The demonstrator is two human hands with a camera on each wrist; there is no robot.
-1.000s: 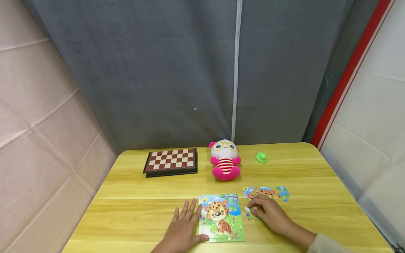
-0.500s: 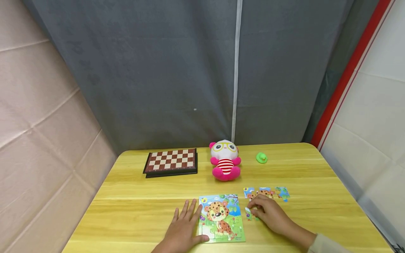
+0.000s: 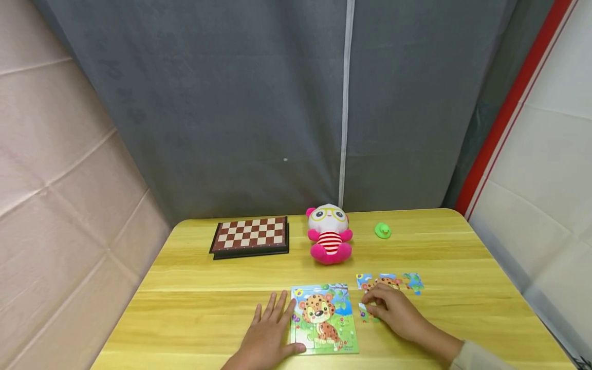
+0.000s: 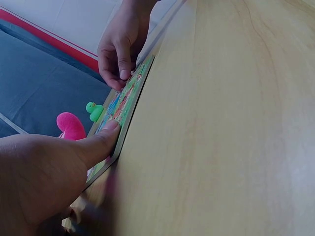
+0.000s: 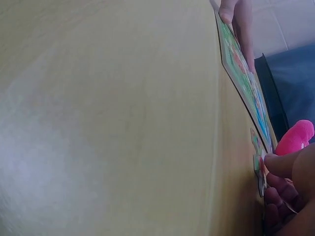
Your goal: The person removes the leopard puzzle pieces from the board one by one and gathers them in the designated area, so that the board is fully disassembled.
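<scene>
The jigsaw puzzle [image 3: 324,321] shows a spotted cub and lies flat in its frame near the table's front. My left hand [image 3: 270,334] rests at its left side with fingers spread, the thumb on its lower left edge. In the left wrist view that thumb lies on the puzzle's rim. Right of the puzzle, my right hand [image 3: 393,311] is bent over loose puzzle pieces [image 3: 413,282], thumb and fingers drawn together. In the right wrist view, the thumb pinches a puzzle piece [image 5: 258,164] against the fingers. The hand partly covers the pieces beneath it.
Behind the puzzle sits a pink and white plush panda [image 3: 329,234]. A chessboard box [image 3: 250,237] lies at the back left, and a green rubber duck [image 3: 382,230] at the back right. A grey curtain [image 3: 259,113] hangs beyond the table's far edge.
</scene>
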